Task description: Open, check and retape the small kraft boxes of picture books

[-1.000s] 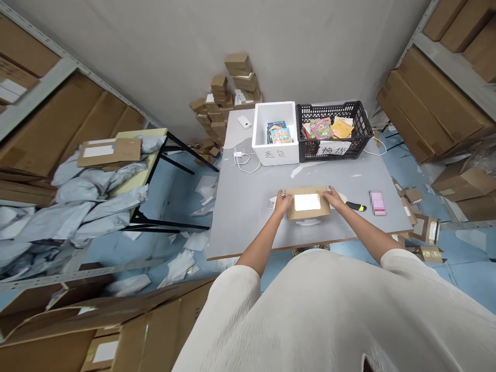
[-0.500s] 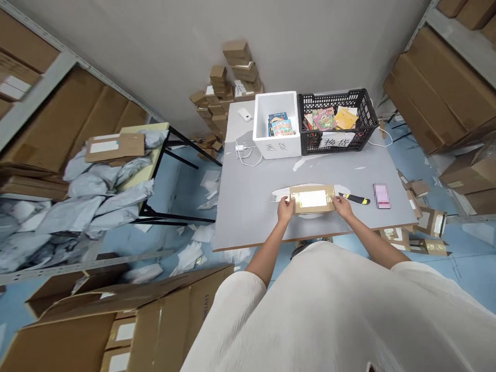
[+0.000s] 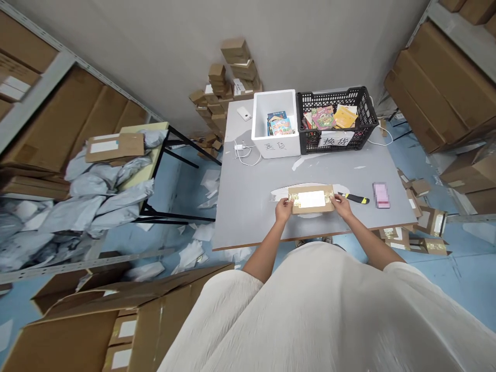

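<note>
Brown flat rectangular cardboard box (image 3: 311,199), white-labelled and taped at its ends, is held at the near half of the grey rectangular worktop (image 3: 248,217); whether it rests there cannot be told. Its left end is grasped by the left hand (image 3: 284,210), its right end by the right hand (image 3: 341,206). It is judged light and fairly stiff, slightly slippery on the tape, and best gripped at both short ends. Its long axis is laid left to right, roughly parallel to the worktop's near edge, label upward. Just beside the right hand, a black-and-yellow cutter (image 3: 355,198) is seen. Farther back, a white foam bin (image 3: 280,149) is set beside a black plastic crate (image 3: 310,143).
</note>
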Demonstrator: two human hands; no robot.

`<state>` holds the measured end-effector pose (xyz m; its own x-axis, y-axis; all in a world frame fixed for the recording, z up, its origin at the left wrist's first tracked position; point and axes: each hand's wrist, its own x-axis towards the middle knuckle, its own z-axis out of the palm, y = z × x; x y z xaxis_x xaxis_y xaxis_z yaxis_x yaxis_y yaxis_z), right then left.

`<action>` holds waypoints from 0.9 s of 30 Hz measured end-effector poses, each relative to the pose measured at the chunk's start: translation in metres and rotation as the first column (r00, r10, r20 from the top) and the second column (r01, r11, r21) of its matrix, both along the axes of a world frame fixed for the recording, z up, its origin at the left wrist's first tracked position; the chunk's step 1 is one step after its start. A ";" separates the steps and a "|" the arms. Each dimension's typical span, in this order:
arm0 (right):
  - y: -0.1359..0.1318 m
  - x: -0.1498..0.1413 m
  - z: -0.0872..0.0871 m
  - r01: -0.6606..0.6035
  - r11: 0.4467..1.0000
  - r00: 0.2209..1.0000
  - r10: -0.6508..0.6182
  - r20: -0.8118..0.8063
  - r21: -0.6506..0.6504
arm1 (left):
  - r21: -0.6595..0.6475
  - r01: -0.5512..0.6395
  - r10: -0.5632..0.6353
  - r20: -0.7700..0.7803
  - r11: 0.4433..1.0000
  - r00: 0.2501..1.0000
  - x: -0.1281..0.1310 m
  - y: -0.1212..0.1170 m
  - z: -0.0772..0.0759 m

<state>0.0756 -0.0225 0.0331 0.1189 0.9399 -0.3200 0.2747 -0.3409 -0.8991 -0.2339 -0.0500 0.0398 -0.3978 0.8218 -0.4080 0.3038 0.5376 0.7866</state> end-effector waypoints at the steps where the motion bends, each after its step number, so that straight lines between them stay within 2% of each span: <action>1: 0.000 -0.001 0.000 -0.004 1.000 1.000 0.004 -0.024 0.008 | 0.005 -0.019 0.019 0.025 1.000 1.000 0.000 0.000 -0.001; 6: 0.004 -0.003 0.001 -0.014 1.000 1.000 0.014 -0.027 -0.018 | -0.030 -0.120 0.123 0.141 0.992 0.982 0.003 0.006 -0.005; 12: 0.009 0.000 0.006 -0.076 0.996 0.997 0.075 -0.012 -0.038 | 0.089 -0.054 0.038 0.175 0.995 0.984 0.008 0.010 -0.001; 16: 0.006 0.006 0.016 -0.141 0.990 0.990 0.142 0.017 -0.023 | 0.130 -0.020 0.000 0.156 0.991 0.988 0.011 0.007 0.010; 20: 0.006 0.009 0.024 -0.161 0.986 0.987 0.162 -0.006 0.052 | 0.181 -0.021 0.001 0.110 0.983 0.994 0.012 0.011 0.026; 24: 0.010 0.007 0.024 -0.136 0.988 0.989 0.140 -0.049 0.079 | 0.136 -0.056 0.044 0.091 0.989 0.995 0.013 0.018 0.032; 27: 0.009 0.003 0.017 -0.088 0.996 0.996 0.087 -0.036 -0.010 | 0.068 -0.070 0.066 0.061 0.995 0.996 0.015 0.016 0.022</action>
<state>0.0784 -0.0136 0.0501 0.0249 0.9424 -0.3337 0.2723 -0.3275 -0.9048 -0.2193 -0.0342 0.0617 -0.4310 0.8209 -0.3746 0.2210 0.4985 0.8382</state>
